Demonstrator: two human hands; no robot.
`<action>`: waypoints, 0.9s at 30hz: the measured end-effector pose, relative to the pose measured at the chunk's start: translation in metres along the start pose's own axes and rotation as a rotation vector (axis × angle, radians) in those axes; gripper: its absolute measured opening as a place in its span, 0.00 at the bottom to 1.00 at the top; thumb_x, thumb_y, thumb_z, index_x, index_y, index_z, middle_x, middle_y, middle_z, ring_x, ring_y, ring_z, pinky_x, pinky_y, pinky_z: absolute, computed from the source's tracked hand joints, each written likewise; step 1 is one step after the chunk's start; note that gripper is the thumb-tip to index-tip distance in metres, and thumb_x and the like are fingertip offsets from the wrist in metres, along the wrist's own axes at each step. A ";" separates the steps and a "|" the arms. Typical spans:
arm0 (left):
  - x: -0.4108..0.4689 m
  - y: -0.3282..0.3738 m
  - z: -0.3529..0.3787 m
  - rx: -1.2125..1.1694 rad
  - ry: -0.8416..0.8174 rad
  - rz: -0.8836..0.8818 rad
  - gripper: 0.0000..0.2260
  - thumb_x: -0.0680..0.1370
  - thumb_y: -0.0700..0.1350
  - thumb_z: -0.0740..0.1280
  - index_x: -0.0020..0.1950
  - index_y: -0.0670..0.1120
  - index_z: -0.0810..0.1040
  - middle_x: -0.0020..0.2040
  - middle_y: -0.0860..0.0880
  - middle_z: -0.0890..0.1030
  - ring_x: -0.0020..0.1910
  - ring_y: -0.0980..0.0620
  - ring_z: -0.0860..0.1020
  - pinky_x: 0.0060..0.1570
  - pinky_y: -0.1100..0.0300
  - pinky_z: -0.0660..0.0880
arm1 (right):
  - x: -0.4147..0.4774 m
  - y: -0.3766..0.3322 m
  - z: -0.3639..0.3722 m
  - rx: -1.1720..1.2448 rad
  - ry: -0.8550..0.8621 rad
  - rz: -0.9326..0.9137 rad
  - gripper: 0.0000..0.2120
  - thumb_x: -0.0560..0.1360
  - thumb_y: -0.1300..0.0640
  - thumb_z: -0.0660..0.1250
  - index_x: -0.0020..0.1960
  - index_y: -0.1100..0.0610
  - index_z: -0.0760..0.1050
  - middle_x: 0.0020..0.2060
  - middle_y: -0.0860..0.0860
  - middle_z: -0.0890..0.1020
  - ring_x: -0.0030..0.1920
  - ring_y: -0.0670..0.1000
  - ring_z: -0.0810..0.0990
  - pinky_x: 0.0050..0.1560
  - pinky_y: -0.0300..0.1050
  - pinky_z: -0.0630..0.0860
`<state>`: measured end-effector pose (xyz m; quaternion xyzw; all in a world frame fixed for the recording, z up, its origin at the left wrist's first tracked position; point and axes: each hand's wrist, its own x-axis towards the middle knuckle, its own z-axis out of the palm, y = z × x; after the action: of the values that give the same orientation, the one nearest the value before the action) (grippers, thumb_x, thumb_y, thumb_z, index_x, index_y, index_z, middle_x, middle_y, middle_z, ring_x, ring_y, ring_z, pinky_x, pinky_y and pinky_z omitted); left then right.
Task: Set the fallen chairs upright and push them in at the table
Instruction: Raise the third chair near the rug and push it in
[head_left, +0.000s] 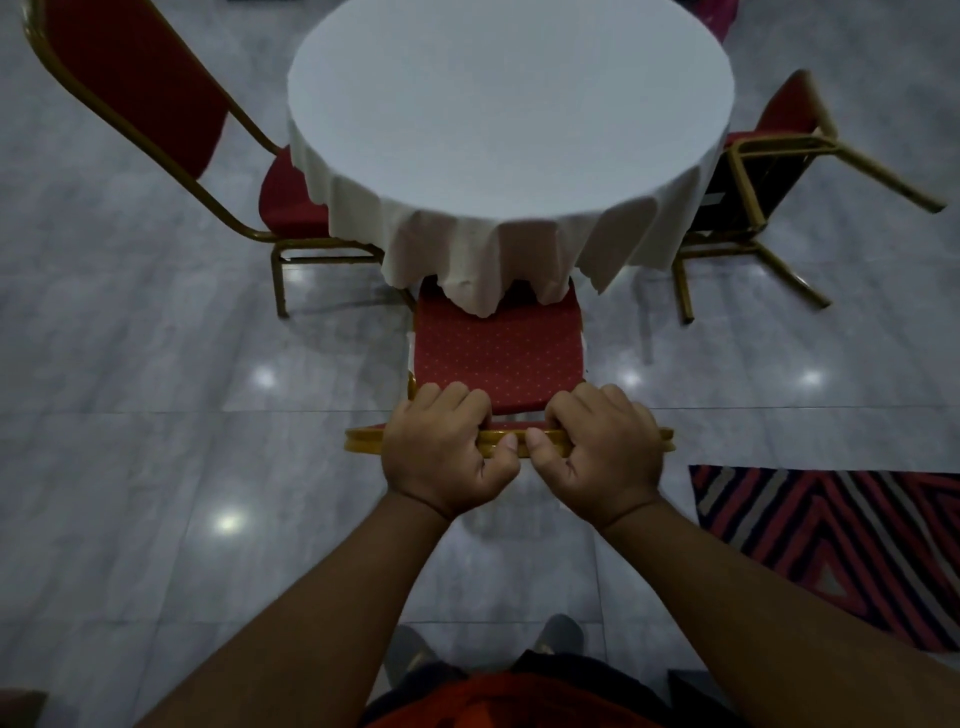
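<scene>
Both hands are wrapped side by side around the gold top rail of the near chair (497, 353), left hand (447, 447) and right hand (602, 447), thumbs nearly touching. Just past the knuckles, its red seat is tucked partway under the white tablecloth of the round table (509, 114). Beyond the left hand a second chair (156, 119) stands upright at the table. Beyond the right hand, a third chair (769, 171) is tipped over, legs sticking out.
</scene>
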<state>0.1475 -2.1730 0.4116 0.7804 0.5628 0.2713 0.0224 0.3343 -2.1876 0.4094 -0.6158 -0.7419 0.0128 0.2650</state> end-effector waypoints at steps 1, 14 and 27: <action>0.002 -0.001 0.000 -0.001 0.002 0.003 0.17 0.72 0.60 0.60 0.36 0.47 0.71 0.33 0.50 0.72 0.33 0.48 0.70 0.32 0.54 0.65 | 0.002 0.001 0.001 0.001 -0.001 -0.003 0.19 0.75 0.37 0.56 0.39 0.51 0.71 0.35 0.47 0.71 0.37 0.51 0.69 0.36 0.49 0.68; 0.022 -0.008 0.007 0.010 0.038 -0.002 0.18 0.72 0.61 0.59 0.35 0.47 0.71 0.32 0.50 0.71 0.33 0.49 0.68 0.32 0.56 0.64 | 0.022 0.010 0.008 0.018 -0.005 -0.038 0.19 0.77 0.37 0.56 0.39 0.51 0.71 0.34 0.47 0.72 0.37 0.51 0.69 0.36 0.49 0.66; 0.042 0.003 -0.016 -0.170 -0.341 -0.202 0.12 0.74 0.60 0.60 0.36 0.55 0.72 0.34 0.58 0.73 0.38 0.55 0.72 0.41 0.51 0.73 | 0.005 0.035 -0.027 0.088 -0.279 0.137 0.16 0.79 0.37 0.56 0.55 0.46 0.75 0.48 0.41 0.73 0.51 0.45 0.69 0.55 0.45 0.67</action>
<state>0.1523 -2.1415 0.4431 0.7500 0.6014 0.1783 0.2101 0.3768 -2.1827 0.4222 -0.6449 -0.7265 0.1488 0.1847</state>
